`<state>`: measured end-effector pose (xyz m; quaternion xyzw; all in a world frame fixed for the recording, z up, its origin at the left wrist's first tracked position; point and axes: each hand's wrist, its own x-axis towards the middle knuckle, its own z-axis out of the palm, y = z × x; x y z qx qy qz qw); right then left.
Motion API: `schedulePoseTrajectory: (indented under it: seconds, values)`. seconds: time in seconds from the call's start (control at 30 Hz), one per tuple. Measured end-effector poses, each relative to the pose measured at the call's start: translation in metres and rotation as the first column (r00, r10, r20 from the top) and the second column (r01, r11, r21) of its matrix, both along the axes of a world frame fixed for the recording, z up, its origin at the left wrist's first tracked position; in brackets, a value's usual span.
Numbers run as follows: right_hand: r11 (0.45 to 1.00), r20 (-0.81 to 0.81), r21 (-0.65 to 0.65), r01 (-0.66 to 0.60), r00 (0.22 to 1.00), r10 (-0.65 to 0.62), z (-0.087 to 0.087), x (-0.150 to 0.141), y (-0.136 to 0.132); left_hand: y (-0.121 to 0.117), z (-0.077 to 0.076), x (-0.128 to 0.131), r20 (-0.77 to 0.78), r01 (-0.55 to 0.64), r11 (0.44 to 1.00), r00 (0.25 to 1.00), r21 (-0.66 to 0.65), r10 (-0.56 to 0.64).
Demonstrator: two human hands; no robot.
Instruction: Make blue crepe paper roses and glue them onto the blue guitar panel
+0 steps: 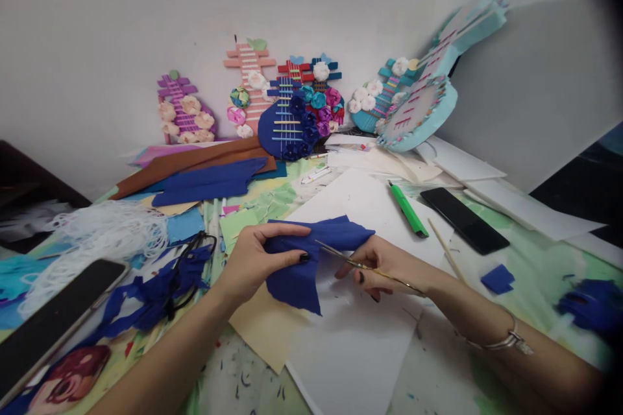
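Note:
My left hand (263, 259) pinches a piece of dark blue crepe paper (294, 288) between thumb and fingers, above a white sheet (360, 337). In my right hand (377, 266) is a pair of gold-handled scissors (357, 264), its blades reaching into the blue paper near my left thumb. One part of the paper hangs down below my left hand; another stretches right, over the scissors toward my right fingers. Under the left part lies a tan paper sheet (267, 331).
A green box cutter (407, 209), a black phone (464, 219) and a thin wooden stick (445, 249) lie at right. Left are white string (107, 240), blue scraps (146, 298) and another phone (58, 324). Guitar-shaped decorations (287, 117) lean on the back wall.

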<state>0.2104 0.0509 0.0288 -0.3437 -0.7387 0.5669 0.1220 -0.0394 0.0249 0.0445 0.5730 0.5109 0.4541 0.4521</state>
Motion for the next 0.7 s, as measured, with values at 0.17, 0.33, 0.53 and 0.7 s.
schedulePoseTrajectory:
  seconds: [0.17, 0.33, 0.53, 0.7]
  values:
    - [0.998, 0.003, -0.030, -0.061, 0.998, 0.061, -0.008, 0.002, 0.000, -0.008, -0.003, -0.002, -0.133, 0.038, 0.999, 0.991, 0.033, -0.033]
    - [0.996, 0.018, -0.026, -0.082, 0.996, 0.082, -0.007, 0.003, -0.004, -0.014, -0.006, 0.002, -0.230, 0.095, 0.994, 0.970, 0.049, -0.082]
    - [0.994, 0.010, -0.063, -0.086, 0.996, 0.087, -0.004, 0.000, -0.010, -0.019, -0.008, 0.010, -0.250, 0.127, 0.991, 0.961, 0.033, -0.115]
    - [0.992, 0.002, -0.062, -0.113, 0.994, 0.113, -0.007, 0.001, -0.010, -0.020, -0.008, 0.012, -0.253, 0.142, 0.989, 0.959, 0.031, -0.130]
